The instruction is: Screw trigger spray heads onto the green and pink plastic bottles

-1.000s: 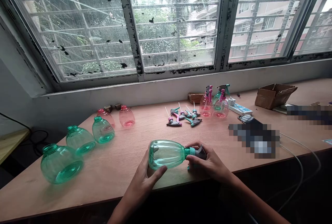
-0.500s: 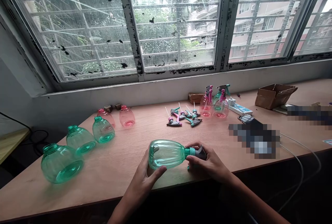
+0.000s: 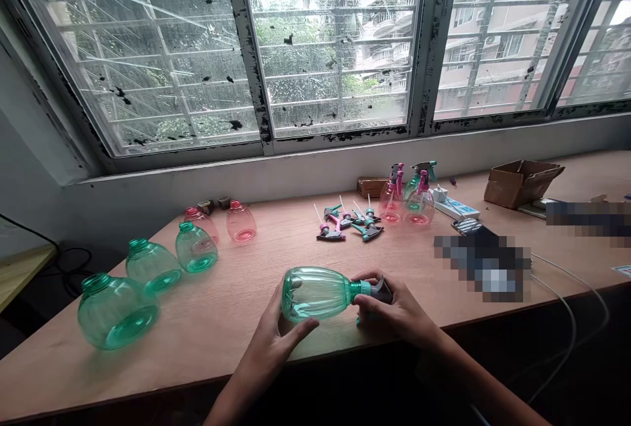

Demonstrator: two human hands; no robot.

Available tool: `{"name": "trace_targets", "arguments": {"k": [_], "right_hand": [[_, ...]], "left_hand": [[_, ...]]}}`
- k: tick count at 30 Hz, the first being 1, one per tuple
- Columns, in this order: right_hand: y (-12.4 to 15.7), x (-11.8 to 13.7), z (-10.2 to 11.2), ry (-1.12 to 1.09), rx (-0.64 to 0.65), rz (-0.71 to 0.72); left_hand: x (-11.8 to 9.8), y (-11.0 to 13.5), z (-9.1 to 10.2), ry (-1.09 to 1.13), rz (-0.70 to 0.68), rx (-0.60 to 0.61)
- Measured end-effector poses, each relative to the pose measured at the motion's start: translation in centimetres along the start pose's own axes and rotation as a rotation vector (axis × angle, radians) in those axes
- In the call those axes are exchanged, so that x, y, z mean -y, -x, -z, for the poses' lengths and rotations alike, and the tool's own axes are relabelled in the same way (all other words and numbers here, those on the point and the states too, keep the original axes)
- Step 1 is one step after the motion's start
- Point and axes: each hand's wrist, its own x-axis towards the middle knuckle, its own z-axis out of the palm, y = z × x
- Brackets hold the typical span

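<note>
A clear green spray bottle (image 3: 318, 293) lies sideways in the air above the table's front edge, its base to the left and its neck to the right. My left hand (image 3: 283, 334) is closed around the base end, thumb along the lower side. At the neck, my right hand (image 3: 394, 311) grips the spray head (image 3: 379, 290), which has a teal collar and a dark grey top. The spray head sits on the bottle's mouth; whether it is fully screwed down I cannot tell. Part of its teal trigger shows below my right fingers.
Several open green bottles (image 3: 118, 314) and two pink bottles (image 3: 241, 222) stand at the left. Loose spray heads (image 3: 352, 221) lie at mid-table. Behind them are bottles with heads fitted (image 3: 419, 206), a power strip (image 3: 458, 206), a phone (image 3: 470, 229) and a cardboard box (image 3: 520, 183).
Almost nothing differs. My left thumb has shifted very slightly along the bottle, while both hands keep their hold in the same place.
</note>
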Motion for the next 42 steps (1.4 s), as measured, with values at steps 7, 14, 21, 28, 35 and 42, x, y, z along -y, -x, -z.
{"name": "trace_targets", "arguments": {"k": [7, 14, 21, 28, 35, 42], "right_hand": [[0.07, 0.08, -0.01, -0.004, -0.001, -0.007], [-0.04, 0.08, -0.06, -0.021, -0.001, -0.010], [-0.03, 0.04, -0.07, -0.026, -0.010, 0.000], [-0.02, 0.12, -0.11, -0.042, 0.005, 0.000], [-0.13, 0.06, 0.08, -0.062, -0.012, -0.030], [-0.06, -0.20, -0.01, -0.029, 0.021, 0.000]], "left_hand": [[0.27, 0.17, -0.10, -0.043, -0.032, -0.039], [-0.59, 0.05, 0.05, 0.010, 0.005, 0.011], [0.19, 0.25, -0.16, -0.013, -0.022, -0.035], [-0.47, 0.15, 0.08, 0.006, -0.017, 0.015], [0.32, 0.09, -0.05, -0.016, -0.022, -0.014], [-0.07, 0.14, -0.02, 0.013, 0.002, -0.022]]}}
